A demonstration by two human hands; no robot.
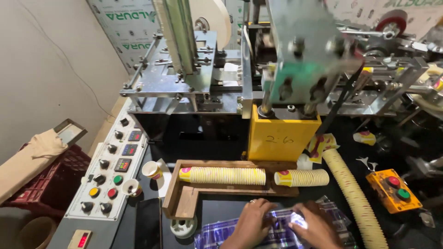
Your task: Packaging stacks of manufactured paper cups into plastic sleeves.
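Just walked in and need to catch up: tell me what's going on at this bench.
A person's left hand and right hand both press on a crinkled clear plastic bag at the near edge of the black table. Just beyond, a wooden tray holds a lying stack of yellow paper cups, with a shorter stack beside it. Behind stands a paper cup machine, its control panel to the left.

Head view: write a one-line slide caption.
Both hands, left hand and right hand, grip crinkled plastic wrap below nested paper cups.

Black machine bench (217,210); wooden tray (182,203) of stacked cups, shiny plastic wrapper (277,233), orange button box (393,190), loose cups
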